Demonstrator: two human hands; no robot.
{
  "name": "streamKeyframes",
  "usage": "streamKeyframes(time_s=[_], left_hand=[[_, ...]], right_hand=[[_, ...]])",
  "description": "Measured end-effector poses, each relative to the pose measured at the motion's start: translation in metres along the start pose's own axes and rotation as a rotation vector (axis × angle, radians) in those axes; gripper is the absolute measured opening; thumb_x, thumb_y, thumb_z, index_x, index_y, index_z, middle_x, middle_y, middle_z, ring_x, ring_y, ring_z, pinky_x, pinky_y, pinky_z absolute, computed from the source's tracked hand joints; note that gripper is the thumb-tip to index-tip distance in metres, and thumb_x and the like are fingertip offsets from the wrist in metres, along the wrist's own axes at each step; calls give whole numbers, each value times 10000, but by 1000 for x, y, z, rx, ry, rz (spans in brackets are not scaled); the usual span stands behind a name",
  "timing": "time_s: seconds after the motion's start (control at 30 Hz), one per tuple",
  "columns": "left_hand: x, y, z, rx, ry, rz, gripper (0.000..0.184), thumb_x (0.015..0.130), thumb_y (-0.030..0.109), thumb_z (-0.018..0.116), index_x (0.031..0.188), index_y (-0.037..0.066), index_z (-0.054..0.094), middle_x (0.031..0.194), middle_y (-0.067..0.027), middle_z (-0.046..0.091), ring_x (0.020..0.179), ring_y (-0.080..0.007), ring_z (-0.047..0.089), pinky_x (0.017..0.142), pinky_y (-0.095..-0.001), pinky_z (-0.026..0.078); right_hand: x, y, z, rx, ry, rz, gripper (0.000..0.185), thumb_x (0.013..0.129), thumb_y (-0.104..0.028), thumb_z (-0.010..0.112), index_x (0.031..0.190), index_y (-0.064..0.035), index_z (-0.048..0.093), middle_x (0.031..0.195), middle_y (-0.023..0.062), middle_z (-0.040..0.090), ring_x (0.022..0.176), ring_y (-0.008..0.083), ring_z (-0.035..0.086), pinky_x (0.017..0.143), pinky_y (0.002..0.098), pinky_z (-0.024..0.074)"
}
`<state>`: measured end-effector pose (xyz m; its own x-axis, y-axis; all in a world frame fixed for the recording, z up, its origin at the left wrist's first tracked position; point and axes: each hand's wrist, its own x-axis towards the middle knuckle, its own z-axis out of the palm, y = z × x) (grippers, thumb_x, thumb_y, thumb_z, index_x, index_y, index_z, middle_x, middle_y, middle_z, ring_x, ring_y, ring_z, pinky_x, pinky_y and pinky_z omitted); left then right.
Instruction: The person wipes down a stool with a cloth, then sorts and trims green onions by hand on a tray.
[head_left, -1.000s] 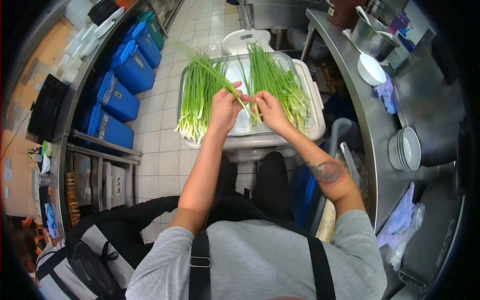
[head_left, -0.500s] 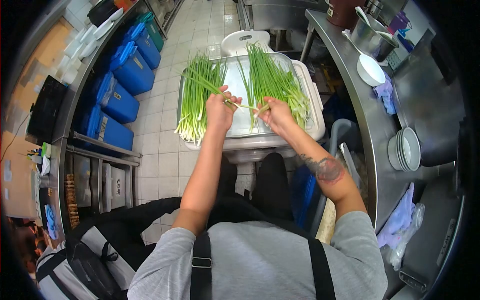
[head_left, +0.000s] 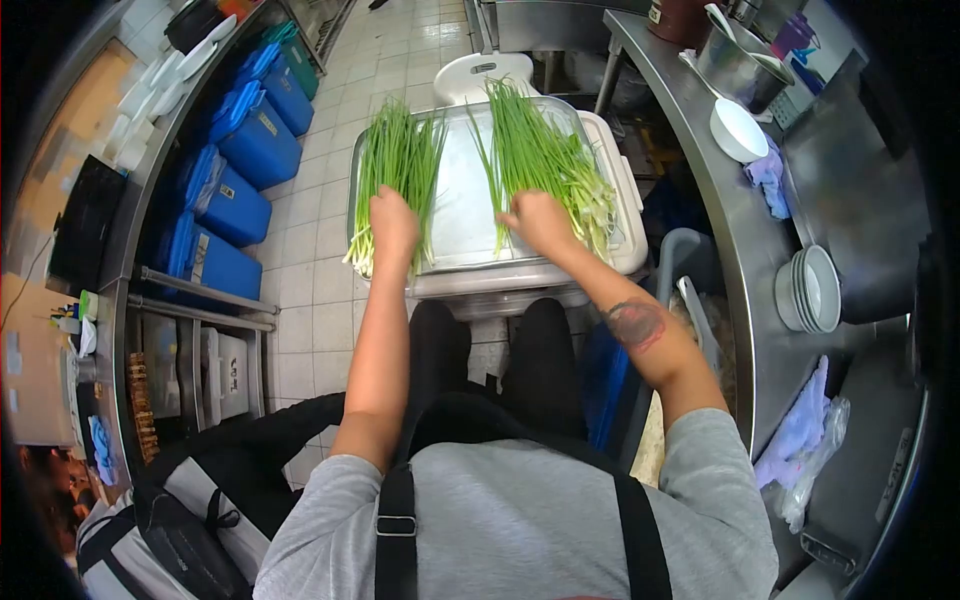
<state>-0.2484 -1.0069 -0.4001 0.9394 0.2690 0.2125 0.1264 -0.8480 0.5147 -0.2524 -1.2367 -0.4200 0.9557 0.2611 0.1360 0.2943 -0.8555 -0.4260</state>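
Two piles of green onions lie on a metal tray (head_left: 460,180), which rests on a white plastic container lid (head_left: 628,215). My left hand (head_left: 393,228) is closed over the left pile (head_left: 385,150), near its white ends; what its fingers hold is hidden under the hand. Beside the near left edge of the right pile (head_left: 540,140), my right hand (head_left: 538,220) has its fingers drawn together, and anything between them is too small to make out. The white roots of the right pile point toward the lower right.
A white stool (head_left: 485,75) stands behind the tray. Blue bins (head_left: 255,135) line the left side. On the right, a steel counter (head_left: 700,170) holds a white bowl (head_left: 738,130), stacked bowls (head_left: 808,290) and cloths. A grey bin (head_left: 690,260) stands below it.
My left hand has moved left and down onto the left pile, and the stalks held between both hands no longer show there. My right hand's fingers have closed up. The view has shifted slightly.
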Motion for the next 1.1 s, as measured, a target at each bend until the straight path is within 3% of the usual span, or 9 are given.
streamKeyframes(time_s=[0.33, 0.43, 0.53, 0.57, 0.63, 0.67, 0.83, 1.0, 1.1], left_hand=[[-12, 6, -11, 186, 38, 108, 168, 783, -23, 488, 929, -98, 526, 993, -283, 502, 863, -440, 547, 753, -454, 461], [-30, 21, -23, 159, 184, 227, 422, 724, 151, 678, 1053, -73, 540, 986, -271, 544, 896, -389, 560, 792, -415, 464], [-39, 22, -9, -213, -44, 226, 334, 820, 138, 581, 1063, -87, 532, 977, -231, 570, 878, -360, 567, 793, -383, 469], [-40, 23, 1, -531, -225, 72, 345, 845, 161, 557, 1090, -79, 524, 1016, -223, 567, 907, -326, 570, 815, -362, 466], [-47, 26, 21, -1154, -592, -267, 368, 894, 207, 508, 1145, -62, 509, 1093, -206, 562, 965, -258, 575, 860, -320, 459], [-53, 38, 14, -1215, -640, -370, 369, 934, 217, 431, 1163, -67, 486, 1082, -172, 566, 968, -214, 568, 869, -297, 456], [-57, 52, 29, -1671, -617, -239, 338, 928, 185, 472, 1158, -63, 461, 1024, -150, 581, 926, -185, 566, 777, -291, 470], [-57, 63, 27, -1579, -569, -211, 233, 923, 106, 440, 1100, -37, 491, 1021, -146, 577, 895, -198, 573, 798, -314, 466], [-49, 61, 26, -1623, -465, -304, 187, 923, 85, 418, 1051, -25, 499, 1006, -145, 585, 839, -203, 579, 784, -337, 484]], right_hand=[[-6, -11, 17, -66, 51, 112, 234, 662, -228, 662, 709, -1, 632, 782, 190, 609, 684, 359, 615, 625, 439, 497], [1, -9, 5, 155, -9, 226, 238, 683, -237, 665, 695, -1, 639, 696, 138, 621, 626, 288, 618, 597, 398, 492], [2, -2, -4, 585, -41, 222, 222, 738, -236, 660, 710, -17, 639, 643, 67, 615, 557, 169, 569, 530, 319, 465], [4, 4, -2, 785, -168, 227, 179, 803, -219, 633, 768, -44, 624, 681, 9, 604, 542, 58, 483, 462, 210, 389], [-2, -5, -16, 1012, -294, 234, 138, 830, -196, 609, 813, -59, 606, 690, -11, 590, 542, 33, 464, 440, 176, 340], [-7, -11, -25, 1125, -360, 242, 119, 843, -185, 597, 835, -67, 597, 694, -20, 583, 542, 21, 454, 429, 159, 315], [-10, -17, -25, 1235, -369, 219, 154, 832, -152, 613, 906, -17, 602, 729, 9, 591, 597, 44, 486, 474, 187, 346], [-12, -24, -20, 916, -137, 48, 158, 800, -140, 644, 880, -4, 633, 790, 26, 629, 685, 81, 550, 599, 234, 441], [-8, -22, -19, 1073, -104, -3, 218, 767, -193, 674, 861, 3, 655, 802, 82, 661, 691, 160, 609, 632, 294, 477]])
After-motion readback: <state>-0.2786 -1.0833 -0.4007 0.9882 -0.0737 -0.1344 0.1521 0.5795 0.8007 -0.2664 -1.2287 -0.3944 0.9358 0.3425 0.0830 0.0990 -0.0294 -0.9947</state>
